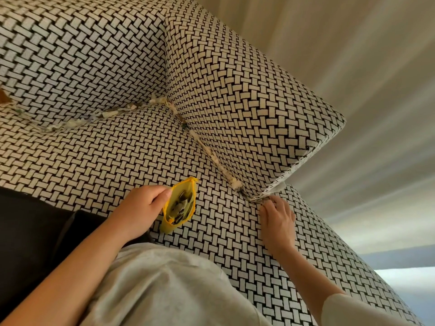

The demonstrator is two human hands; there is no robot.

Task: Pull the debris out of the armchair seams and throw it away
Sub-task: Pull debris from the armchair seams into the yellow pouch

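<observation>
Your left grip [143,208] is clenched on the rim of a small yellow fabric pouch [168,225]. The thumb is on the near edge and the fingers are curled behind it, so the mouth gapes toward you. Inside lie grey and dark bits [180,207] (too small to tell what they are). The pouch hangs over the seat cushion [106,165] of the black-and-cream basket-weave armchair [235,243]; I cannot tell whether it touches the fabric.

Your right grip [279,220] is released, with the fingers spread and only lightly bent. Its fingertips [267,204] rest on the seat at the front end of the side seam, and nothing is visibly held.

The pale fluffy debris [215,158] packs that seam between the seat and the armrest [247,90]. Its nearest clump lies just beyond your right fingertips, not touching them. More of it lines the back seam under the backrest [70,55], well apart from both grips. The pouch sits between your two grips, on the left one's side.
</observation>
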